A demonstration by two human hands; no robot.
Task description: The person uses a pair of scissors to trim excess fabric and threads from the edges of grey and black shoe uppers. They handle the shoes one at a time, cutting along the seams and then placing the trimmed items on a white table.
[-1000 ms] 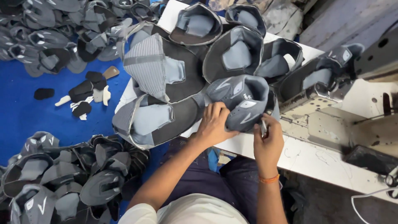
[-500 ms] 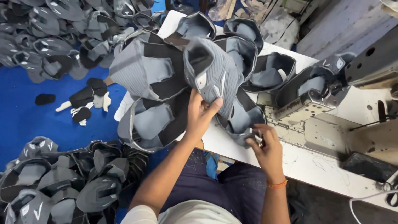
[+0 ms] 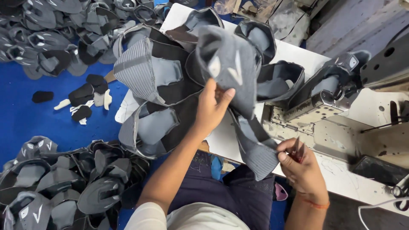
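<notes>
Hanging above the white table's (image 3: pixel 179 17) near edge, the grey shoe upper (image 3: pixel 238 81) is pinched by the left hand (image 3: pixel 211 108). The right hand (image 3: pixel 304 170) is clenched round small snips (image 3: pixel 297 150) at the upper's lower end. More uppers (image 3: pixel 149 72) lie on the table, with the sewing machine (image 3: pixel 324 115) alongside.

Single head camera, looking steeply down, close.

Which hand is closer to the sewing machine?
The right hand. It pinches the grey shoe upper's lower end beside the sewing machine's base, while the left hand holds that upper up, farther left.
</notes>
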